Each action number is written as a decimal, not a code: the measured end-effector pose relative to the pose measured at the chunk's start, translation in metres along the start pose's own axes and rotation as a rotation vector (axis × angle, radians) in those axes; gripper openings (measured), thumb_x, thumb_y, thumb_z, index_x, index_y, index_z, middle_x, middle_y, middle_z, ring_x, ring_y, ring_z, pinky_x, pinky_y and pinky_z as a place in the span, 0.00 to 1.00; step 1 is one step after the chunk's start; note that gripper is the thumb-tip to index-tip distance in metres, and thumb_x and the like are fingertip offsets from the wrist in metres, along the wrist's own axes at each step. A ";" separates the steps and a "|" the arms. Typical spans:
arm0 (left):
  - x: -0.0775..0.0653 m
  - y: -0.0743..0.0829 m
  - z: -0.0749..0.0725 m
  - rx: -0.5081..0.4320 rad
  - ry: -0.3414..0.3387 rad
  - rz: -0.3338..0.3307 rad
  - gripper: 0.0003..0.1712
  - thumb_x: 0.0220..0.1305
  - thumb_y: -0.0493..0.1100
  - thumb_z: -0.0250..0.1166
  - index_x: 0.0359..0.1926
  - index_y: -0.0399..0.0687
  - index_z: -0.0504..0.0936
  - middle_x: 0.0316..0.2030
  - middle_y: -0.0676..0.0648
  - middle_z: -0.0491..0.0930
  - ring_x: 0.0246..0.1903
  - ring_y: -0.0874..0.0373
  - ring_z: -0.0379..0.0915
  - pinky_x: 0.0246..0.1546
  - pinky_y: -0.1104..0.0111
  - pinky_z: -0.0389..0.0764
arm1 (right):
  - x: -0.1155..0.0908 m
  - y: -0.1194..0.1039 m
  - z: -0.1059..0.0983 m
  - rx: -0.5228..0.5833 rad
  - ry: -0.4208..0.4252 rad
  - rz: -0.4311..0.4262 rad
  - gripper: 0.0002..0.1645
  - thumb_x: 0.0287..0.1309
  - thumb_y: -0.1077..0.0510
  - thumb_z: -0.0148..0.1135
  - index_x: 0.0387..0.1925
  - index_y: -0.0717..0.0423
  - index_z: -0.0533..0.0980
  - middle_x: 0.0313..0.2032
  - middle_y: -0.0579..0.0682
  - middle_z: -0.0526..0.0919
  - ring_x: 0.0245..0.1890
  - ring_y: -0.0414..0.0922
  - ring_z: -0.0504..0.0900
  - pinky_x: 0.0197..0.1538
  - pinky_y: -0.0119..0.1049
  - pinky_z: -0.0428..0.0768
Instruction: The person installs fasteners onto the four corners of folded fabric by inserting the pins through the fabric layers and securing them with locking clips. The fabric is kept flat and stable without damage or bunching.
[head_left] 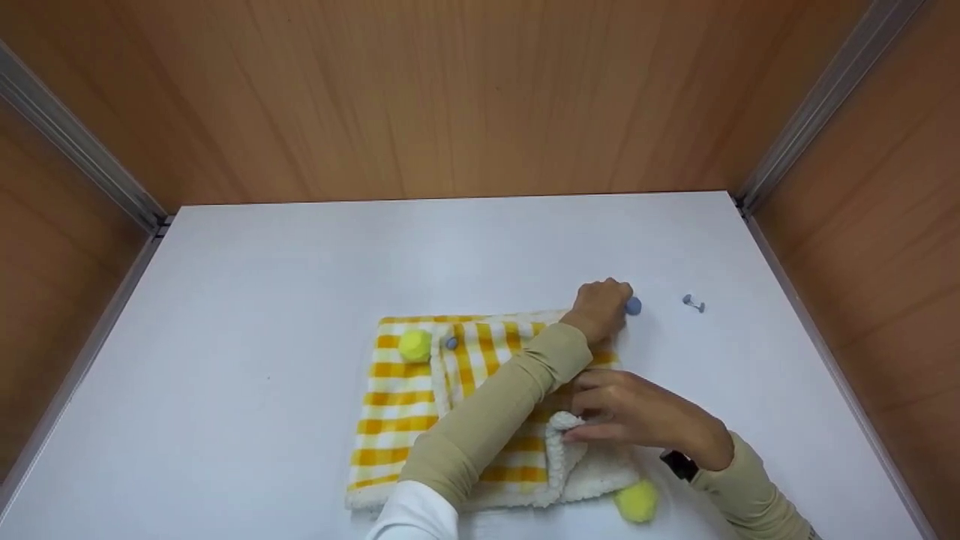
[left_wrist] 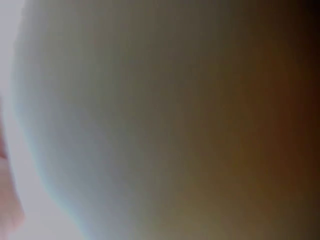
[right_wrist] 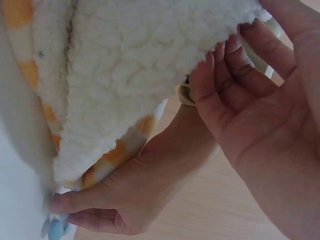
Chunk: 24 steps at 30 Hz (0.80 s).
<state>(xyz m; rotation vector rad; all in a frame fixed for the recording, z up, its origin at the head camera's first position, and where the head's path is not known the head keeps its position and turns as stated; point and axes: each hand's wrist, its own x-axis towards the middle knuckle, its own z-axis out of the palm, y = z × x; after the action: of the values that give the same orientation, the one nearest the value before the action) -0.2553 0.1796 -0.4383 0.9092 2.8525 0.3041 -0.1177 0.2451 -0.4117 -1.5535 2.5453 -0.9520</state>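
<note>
A yellow-and-white checked blanket [head_left: 480, 367] with a fleece inner side lies folded on the tabletop [head_left: 247, 337], right of the middle and well short of the far edge. The step in hand looks like fastening its far right corner: the left hand [head_left: 602, 307], with its arm crossing over the cloth, has thumb and fingers pinched together on a blue fastener [right_wrist: 56, 229] at that corner, though whether the fastener already bites the fabric cannot be told. The right hand [head_left: 637, 409] has its fingers curled round the fleece edge, clamped on the turned-up flap at the blanket's right side. Another blue fastener [head_left: 451, 343] sits on the cloth towards its far left corner, beside 1 yellow pompom [head_left: 415, 346]; a second yellow pompom [head_left: 637, 501] lies at the near right corner. A spare fastener [head_left: 694, 304] rests apart, towards the tabletop's right edge. The next move seems to call for the layers being kept aligned while the left fingertips seat the fastener, and for the right hand laying the flap flat.
</note>
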 end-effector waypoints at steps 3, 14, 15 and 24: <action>-0.003 -0.004 -0.004 -0.100 0.018 0.000 0.11 0.62 0.39 0.63 0.46 0.49 0.83 0.38 0.52 0.82 0.32 0.63 0.74 0.36 0.72 0.76 | 0.001 0.001 0.001 -0.008 -0.001 -0.001 0.09 0.55 0.49 0.67 0.25 0.43 0.77 0.27 0.39 0.72 0.27 0.33 0.68 0.33 0.17 0.66; -0.030 -0.019 -0.028 -0.276 0.141 0.082 0.11 0.61 0.45 0.66 0.39 0.43 0.77 0.35 0.51 0.78 0.35 0.61 0.72 0.35 0.73 0.72 | 0.000 0.006 0.002 0.005 -0.010 -0.020 0.10 0.54 0.49 0.68 0.24 0.44 0.75 0.29 0.40 0.72 0.28 0.34 0.69 0.34 0.17 0.67; -0.032 -0.019 -0.030 -0.286 0.150 0.089 0.12 0.61 0.45 0.66 0.40 0.43 0.77 0.34 0.50 0.78 0.34 0.61 0.71 0.35 0.74 0.71 | 0.000 0.006 0.002 0.004 -0.015 -0.010 0.10 0.54 0.49 0.67 0.24 0.44 0.75 0.29 0.40 0.72 0.28 0.34 0.69 0.34 0.17 0.67; -0.053 -0.024 -0.043 -0.411 0.185 0.098 0.13 0.60 0.44 0.67 0.42 0.43 0.76 0.34 0.51 0.77 0.30 0.63 0.69 0.30 0.80 0.71 | -0.004 0.007 0.003 -0.018 -0.033 0.043 0.11 0.55 0.47 0.67 0.23 0.43 0.75 0.28 0.40 0.71 0.26 0.33 0.69 0.32 0.19 0.68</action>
<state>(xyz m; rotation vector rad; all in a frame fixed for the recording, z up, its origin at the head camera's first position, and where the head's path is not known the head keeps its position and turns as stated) -0.2339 0.1232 -0.3988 0.9744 2.7422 0.9886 -0.1203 0.2497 -0.4187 -1.4988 2.5607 -0.8940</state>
